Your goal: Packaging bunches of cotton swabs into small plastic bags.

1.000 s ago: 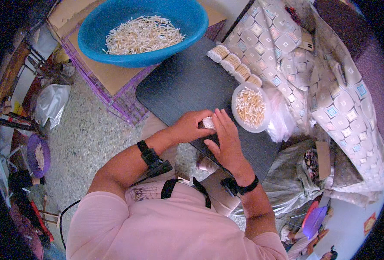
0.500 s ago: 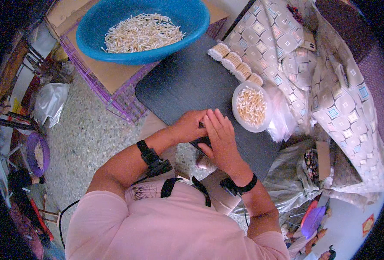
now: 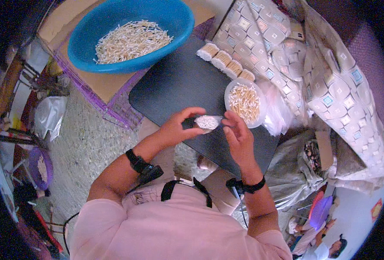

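Between my two hands is a small pack of cotton swabs [image 3: 208,123], its white tips bunched together in what looks like clear plastic. My left hand [image 3: 180,127] grips the pack's left end between thumb and fingers. At the other end, my right hand [image 3: 240,138] has its fingers bent around the plastic edge. Just beyond the right hand, a white round tub [image 3: 261,113] holds loose cotton swabs [image 3: 244,102]. Several bundles of swabs [image 3: 221,60] stand in a row along the far right edge of the dark tabletop [image 3: 170,82].
At the far left, a large blue basin [image 3: 81,54] of loose swabs rests on cardboard [image 3: 103,86] over a purple wire frame [image 3: 109,113]. Clear plastic bags [image 3: 276,110] lie beside the tub. Patterned cloth [image 3: 330,82] drapes at right. Another person [image 3: 326,249] is at lower right.
My hands were pressed together, hiding whatever lay between them. They have moved apart, and the swab pack now shows between them. The whole view has shifted slightly.
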{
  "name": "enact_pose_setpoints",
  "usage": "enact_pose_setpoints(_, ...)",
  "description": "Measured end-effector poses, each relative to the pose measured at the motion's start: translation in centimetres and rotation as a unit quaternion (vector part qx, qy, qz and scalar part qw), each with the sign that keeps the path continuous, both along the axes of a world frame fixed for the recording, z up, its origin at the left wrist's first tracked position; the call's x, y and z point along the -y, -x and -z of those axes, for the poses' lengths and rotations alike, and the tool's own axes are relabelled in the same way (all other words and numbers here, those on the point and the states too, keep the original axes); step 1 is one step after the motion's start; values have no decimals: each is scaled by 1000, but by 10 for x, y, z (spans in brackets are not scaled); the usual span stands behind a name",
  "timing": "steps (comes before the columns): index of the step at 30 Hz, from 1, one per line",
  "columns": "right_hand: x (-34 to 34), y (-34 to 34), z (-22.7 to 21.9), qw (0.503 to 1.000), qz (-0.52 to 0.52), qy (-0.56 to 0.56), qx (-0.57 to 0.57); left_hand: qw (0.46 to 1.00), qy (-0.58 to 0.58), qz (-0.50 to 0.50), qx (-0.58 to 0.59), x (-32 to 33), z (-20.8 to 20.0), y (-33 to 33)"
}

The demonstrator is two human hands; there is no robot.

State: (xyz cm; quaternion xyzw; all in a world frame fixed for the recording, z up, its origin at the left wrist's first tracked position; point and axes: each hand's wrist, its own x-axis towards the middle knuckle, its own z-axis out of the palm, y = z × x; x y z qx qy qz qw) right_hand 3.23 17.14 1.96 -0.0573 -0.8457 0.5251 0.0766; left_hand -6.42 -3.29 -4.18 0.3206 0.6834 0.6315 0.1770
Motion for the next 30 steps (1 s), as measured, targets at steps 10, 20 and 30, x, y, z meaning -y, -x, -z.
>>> enact_pose_setpoints(10,-6,23,16,1000,-26,-6,11,996,-19,-58,-64,-3,8,5)
enact_pose_setpoints(20,-4,20,7,1000,-9,-2,-6,996,-59,-71,4,-6,3,1)
enact_pose_setpoints(30,-3,17,-2,997,-23,-76,-20,983,35,-88,-154,-4,-16,2)
